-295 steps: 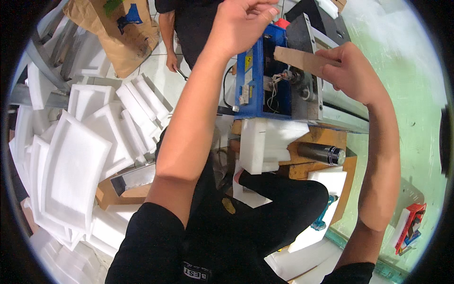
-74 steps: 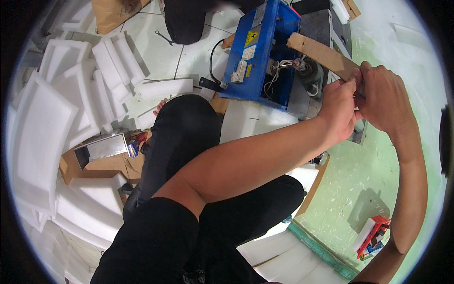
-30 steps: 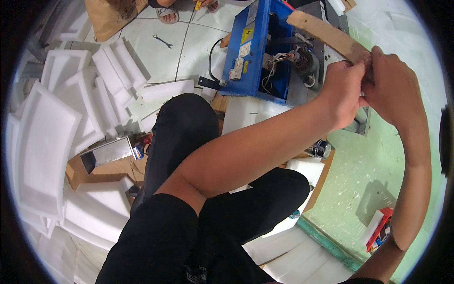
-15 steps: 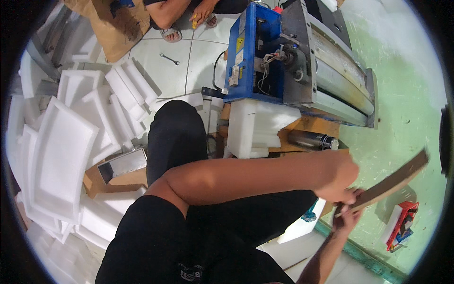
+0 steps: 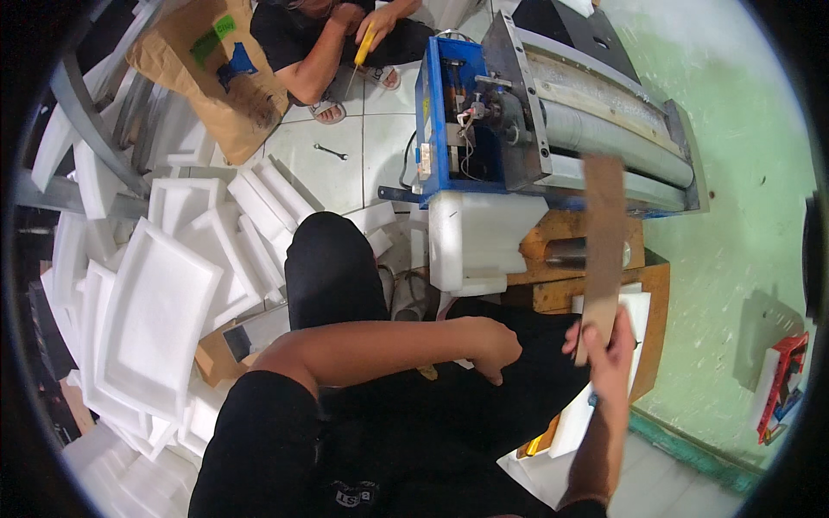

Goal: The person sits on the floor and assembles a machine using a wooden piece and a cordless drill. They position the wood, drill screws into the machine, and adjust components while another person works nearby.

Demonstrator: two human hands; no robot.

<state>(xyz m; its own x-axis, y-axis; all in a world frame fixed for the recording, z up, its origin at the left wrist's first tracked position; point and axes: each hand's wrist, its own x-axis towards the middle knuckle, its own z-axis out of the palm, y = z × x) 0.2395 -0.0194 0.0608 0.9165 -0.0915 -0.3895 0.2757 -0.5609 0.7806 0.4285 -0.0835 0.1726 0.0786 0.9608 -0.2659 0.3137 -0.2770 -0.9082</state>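
Note:
In my right hand (image 5: 610, 350) I grip the lower end of a flat brown strip (image 5: 604, 224), thumb across its face. It stands nearly upright, its top end in front of the roller machine (image 5: 604, 129); whether it is wood or board I cannot tell. My left hand (image 5: 490, 345) hovers over my lap, apart from the strip, its fingers curled down and partly hidden. Anything inside them does not show. White foam blocks (image 5: 475, 233) stand beyond my left hand, under the machine's blue housing (image 5: 423, 164).
White foam trays (image 5: 155, 319) are heaped at left. A wrench (image 5: 331, 151) lies on the tiles near a paper bag (image 5: 207, 78). Another person's hand (image 5: 376, 23) holds a yellow-handled tool (image 5: 366, 45). A metal flask (image 5: 566, 252) and red tray (image 5: 781, 380) are at right.
My left hand has left the strip and drawn back leftward over my lap. The strip has swung from a rightward slant to nearly upright in my right hand. The view has shifted.

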